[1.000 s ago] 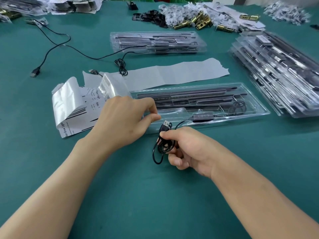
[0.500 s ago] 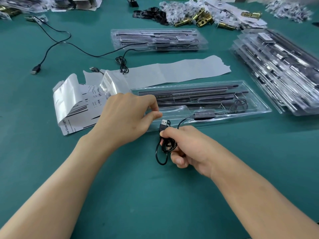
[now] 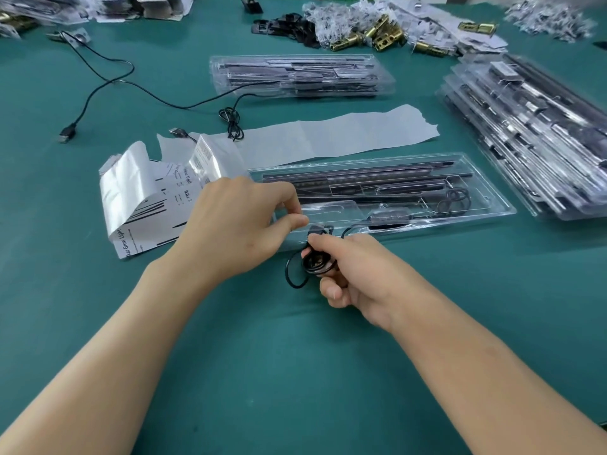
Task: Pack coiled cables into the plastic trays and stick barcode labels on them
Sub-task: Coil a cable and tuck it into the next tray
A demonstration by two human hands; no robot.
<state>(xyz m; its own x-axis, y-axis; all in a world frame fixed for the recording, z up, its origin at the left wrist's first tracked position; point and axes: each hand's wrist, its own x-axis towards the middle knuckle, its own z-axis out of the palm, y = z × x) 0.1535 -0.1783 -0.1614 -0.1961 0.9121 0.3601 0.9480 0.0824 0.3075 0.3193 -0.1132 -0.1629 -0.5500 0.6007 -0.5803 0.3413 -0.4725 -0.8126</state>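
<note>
- Clear plastic tray (image 3: 499,205) lies mid-frame on the green table (image 3: 295,372), already loaded with dark strips.
- Right hand (image 3: 354,277) grips the coiled cable (image 3: 315,262) just below the tray's near edge, with its fingers curled round the loops. The lead runs on to a black inline box (image 3: 389,218) inside the tray.
- Left hand (image 3: 236,224) pinches the tray's left rim between thumb and forefinger, apparently steadying it.
- Winding looks finished. What is left is to seat the coil in the tray, then stick on a barcode from the label sheets (image 3: 138,198) at centre left.
- Stacked trays (image 3: 525,133) at the right edge look packed. The upper-centre tray (image 3: 295,75) trails a loose cable (image 3: 108,80), so more work remains.
</note>
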